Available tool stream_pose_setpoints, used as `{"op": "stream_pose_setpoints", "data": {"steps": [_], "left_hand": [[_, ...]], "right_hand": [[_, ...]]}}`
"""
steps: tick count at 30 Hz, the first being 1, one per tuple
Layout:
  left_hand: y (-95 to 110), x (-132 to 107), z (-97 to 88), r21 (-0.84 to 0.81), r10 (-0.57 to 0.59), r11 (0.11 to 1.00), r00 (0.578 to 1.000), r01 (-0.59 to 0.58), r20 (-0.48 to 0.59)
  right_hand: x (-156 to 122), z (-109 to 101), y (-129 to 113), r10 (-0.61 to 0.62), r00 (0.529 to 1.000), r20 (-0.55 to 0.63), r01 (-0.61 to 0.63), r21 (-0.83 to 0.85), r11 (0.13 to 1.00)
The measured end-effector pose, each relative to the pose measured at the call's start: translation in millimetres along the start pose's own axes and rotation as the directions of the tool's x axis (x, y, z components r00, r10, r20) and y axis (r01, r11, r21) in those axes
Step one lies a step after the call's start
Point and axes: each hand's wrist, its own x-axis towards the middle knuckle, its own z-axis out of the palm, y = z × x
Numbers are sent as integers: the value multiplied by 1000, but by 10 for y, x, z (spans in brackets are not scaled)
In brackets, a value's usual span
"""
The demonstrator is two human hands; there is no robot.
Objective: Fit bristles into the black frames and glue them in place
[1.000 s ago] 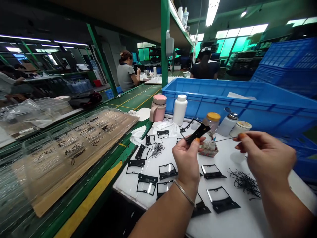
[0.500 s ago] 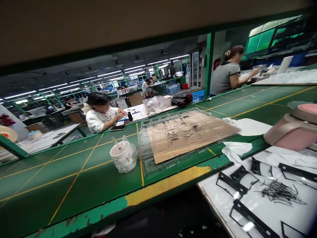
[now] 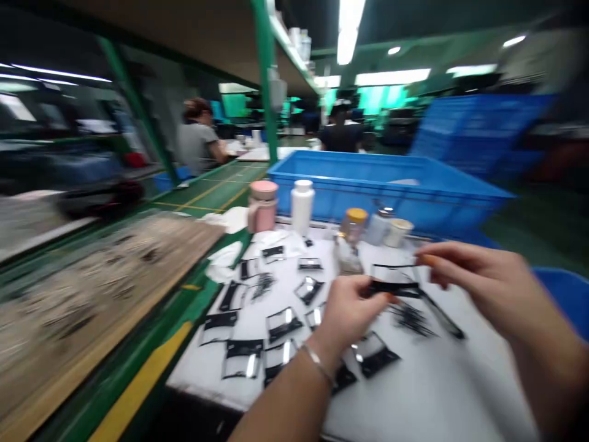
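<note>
The picture is smeared by head motion. My left hand (image 3: 350,310) is closed on a flat black frame piece with a clear window (image 3: 393,281), held a little above the white work surface (image 3: 437,387). My right hand (image 3: 478,282) hovers just right of that piece with its fingers pinched together; whatever it holds is too blurred to make out. Several more black frame pieces (image 3: 283,322) lie scattered on the white surface below my hands, with a small heap of thin black wires (image 3: 411,319) beside them.
A pink cup (image 3: 262,205), a white bottle (image 3: 302,205) and small jars (image 3: 354,224) stand before a blue crate (image 3: 414,184). A clear tray on cardboard (image 3: 92,276) lies on the green belt at left. Two other people sit at benches farther back.
The view swung far left to the belt and other workers, then back to my hands. The black piece now sits lower and flatter than a second ago, with my right hand closer to it.
</note>
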Motion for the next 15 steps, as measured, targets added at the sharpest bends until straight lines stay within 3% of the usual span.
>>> {"op": "stream_pose_setpoints", "data": {"steps": [2, 4, 10, 13, 15], "left_hand": [[-32, 23, 44, 41, -3, 999, 999, 1, 49], [-38, 27, 10, 108, -23, 994, 996, 14, 82], [-2, -14, 10, 365, -39, 930, 984, -28, 175], [-34, -26, 80, 483, -63, 875, 976, -46, 207], [-61, -45, 132, 498, -66, 866, 978, -42, 196]], "right_hand": [[-102, -263, -111, -19, 981, 194, 67, -243, 968], [-173, -313, -168, -60, 948, 314, 178, -362, 915], [-326, -335, -147, -107, 913, 393, 290, -444, 848], [-390, -511, -131, -53, 896, 441, 273, -452, 849], [-416, -713, -97, -1, 912, 411, 199, -440, 876]]}}
